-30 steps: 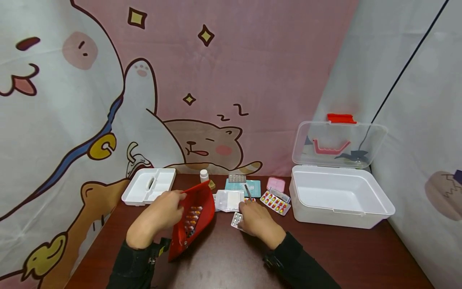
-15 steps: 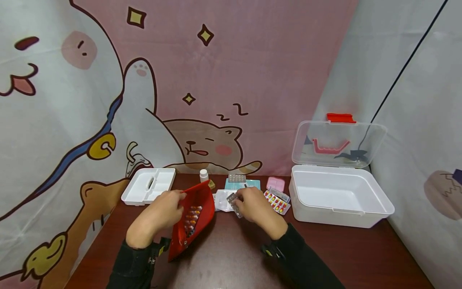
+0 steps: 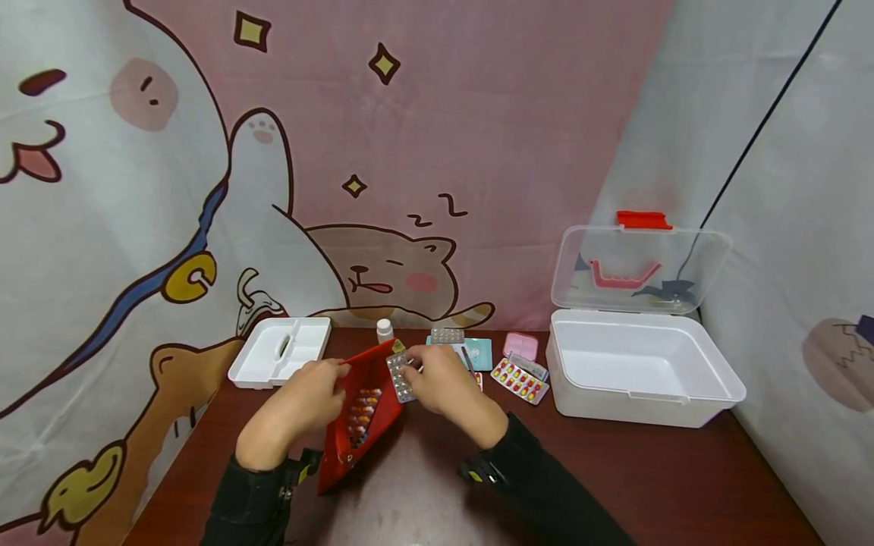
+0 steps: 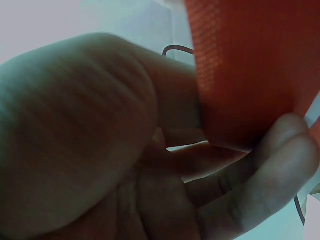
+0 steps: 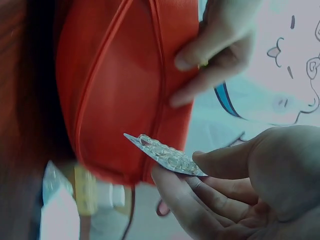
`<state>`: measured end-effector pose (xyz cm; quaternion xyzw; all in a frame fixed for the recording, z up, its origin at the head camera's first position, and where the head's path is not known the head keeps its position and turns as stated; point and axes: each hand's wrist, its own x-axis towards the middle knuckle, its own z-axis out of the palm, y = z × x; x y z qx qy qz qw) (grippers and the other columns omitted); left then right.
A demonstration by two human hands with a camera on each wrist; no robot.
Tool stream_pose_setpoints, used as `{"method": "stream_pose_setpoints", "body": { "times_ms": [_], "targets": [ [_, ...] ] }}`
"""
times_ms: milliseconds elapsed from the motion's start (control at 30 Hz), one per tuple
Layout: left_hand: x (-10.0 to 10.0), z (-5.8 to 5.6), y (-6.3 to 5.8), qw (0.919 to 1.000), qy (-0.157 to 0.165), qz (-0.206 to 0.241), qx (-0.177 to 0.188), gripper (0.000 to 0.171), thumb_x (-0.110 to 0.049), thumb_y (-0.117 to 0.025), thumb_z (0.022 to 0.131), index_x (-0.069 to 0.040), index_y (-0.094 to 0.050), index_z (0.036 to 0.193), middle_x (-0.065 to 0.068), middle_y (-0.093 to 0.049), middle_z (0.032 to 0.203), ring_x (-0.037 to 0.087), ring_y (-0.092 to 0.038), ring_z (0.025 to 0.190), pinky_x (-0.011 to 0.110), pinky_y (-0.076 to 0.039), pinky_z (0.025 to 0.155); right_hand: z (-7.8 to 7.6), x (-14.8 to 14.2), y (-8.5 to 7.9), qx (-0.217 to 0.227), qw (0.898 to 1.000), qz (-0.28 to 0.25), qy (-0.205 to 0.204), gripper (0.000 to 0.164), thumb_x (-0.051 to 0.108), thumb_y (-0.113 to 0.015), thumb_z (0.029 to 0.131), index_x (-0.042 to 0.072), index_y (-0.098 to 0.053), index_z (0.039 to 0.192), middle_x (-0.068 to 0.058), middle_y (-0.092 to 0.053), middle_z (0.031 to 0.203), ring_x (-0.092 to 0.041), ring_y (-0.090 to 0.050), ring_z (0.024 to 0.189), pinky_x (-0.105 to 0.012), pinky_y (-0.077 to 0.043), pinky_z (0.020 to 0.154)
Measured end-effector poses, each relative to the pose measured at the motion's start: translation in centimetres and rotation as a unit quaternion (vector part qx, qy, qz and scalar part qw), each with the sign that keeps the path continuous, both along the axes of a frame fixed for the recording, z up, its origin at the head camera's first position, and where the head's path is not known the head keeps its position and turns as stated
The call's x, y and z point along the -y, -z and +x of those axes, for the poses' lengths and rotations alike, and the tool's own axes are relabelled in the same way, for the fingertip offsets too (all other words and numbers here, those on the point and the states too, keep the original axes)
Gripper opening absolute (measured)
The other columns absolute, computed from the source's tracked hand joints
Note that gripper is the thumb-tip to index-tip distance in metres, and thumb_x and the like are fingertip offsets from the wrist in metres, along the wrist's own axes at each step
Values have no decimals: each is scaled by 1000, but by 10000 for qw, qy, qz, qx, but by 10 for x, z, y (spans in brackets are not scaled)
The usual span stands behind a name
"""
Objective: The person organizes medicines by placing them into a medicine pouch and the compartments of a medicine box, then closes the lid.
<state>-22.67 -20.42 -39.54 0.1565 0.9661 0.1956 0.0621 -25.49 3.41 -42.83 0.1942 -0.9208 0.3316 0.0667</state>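
Observation:
My left hand (image 3: 300, 402) grips the upper edge of a red zippered pouch (image 3: 334, 462) and keeps its mouth spread. Inside the pouch lie blister packs of coloured capsules (image 3: 363, 413). My right hand (image 3: 444, 383) pinches a silver blister pack (image 5: 167, 155) between thumb and fingers, its clear bubbles facing the thumb in the right wrist view. In the head view this pack overlaps the pouch's right rim. Close up in the left wrist view, the red pouch material (image 4: 260, 65) sits between thumb and curled fingers.
Behind the hands stand a white bottle (image 3: 385, 330), a teal packet (image 3: 480, 353) under another blister pack (image 3: 447, 336), and a pink case (image 3: 521, 346). Red-and-yellow capsules (image 3: 520, 381) lie rightward. A white divided tray (image 3: 307, 341) is left; a lidded white box (image 3: 631, 406) stands open at right.
My right hand has lifted the silver blister pack off the table and carried it left to the pouch's mouth. The left hand and pouch have stayed nearly still.

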Motion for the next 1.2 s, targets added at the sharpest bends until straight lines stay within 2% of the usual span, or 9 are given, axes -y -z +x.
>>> {"method": "stream_pose_setpoints", "body": {
  "times_ms": [67,167,300,433,533,700,800,933,1200],
  "targets": [
    [0,-1,0,10000,-22,21,35,45,-2,-63,101,11,-67,143,29,-64,153,37,-69,128,45,-53,89,0,9,0,272,9996,-28,-82,21,19,-77,102,7,-83,117,-5,-84,100,-18,-70,87,-33,-55,77],
    [0,-1,-1,10000,-37,34,36,45,-2,-63,100,11,-68,143,29,-65,152,35,-69,126,45,-54,89,-3,23,4,501,9987,5,-99,18,19,-77,102,7,-84,114,-3,-82,96,-15,-69,85,-30,-54,74],
    [0,0,0,10000,-8,14,-23,44,-2,-64,100,11,-68,142,29,-66,151,42,-68,135,52,-59,101,-10,37,13,543,9983,190,87,11,20,-79,100,9,-82,97,0,-74,81,-14,-62,73,-27,-48,64],
    [0,1,1,10000,61,-7,-76,44,-2,-64,100,12,-68,142,29,-66,150,45,-67,136,56,-58,106,-16,49,22,620,9970,320,344,21,20,-79,99,14,-75,80,3,-62,70,-13,-54,64,-27,-41,56],
    [0,0,1,9999,118,-15,-120,44,-3,-64,100,12,-68,141,30,-66,149,46,-67,136,57,-58,106,-20,56,26,560,9964,405,483,26,18,-79,97,12,-72,72,0,-63,69,-15,-54,63,-29,-41,54],
    [2,0,0,9996,170,39,-223,44,-1,-63,99,13,-69,140,30,-68,147,46,-68,134,58,-58,107,-26,70,31,531,9951,466,685,17,16,-80,95,1,-79,87,-13,-76,93,-22,-66,73,-35,-53,64],
    [3,0,1,9995,176,96,-245,44,0,-63,97,13,-69,139,30,-68,146,44,-69,133,57,-58,105,-28,78,37,676,9921,476,940,20,18,-80,96,-1,-80,95,-17,-78,103,-26,-71,81,-40,-59,71],
    [3,0,2,9994,185,100,-273,45,1,-63,95,13,-70,138,29,-69,146,43,-70,131,56,-59,105,-30,86,46,763,9890,406,1197,19,19,-80,96,2,-78,87,-17,-78,98,-27,-73,80,-40,-59,69],
    [2,0,1,9995,152,115,-235,44,1,-63,96,10,-71,138,27,-70,145,40,-71,127,54,-60,100,-31,93,56,393,9899,216,1343,23,19,-81,95,5,-75,78,-17,-77,86,-32,-76,78,-40,-58,63]
  ]
}}
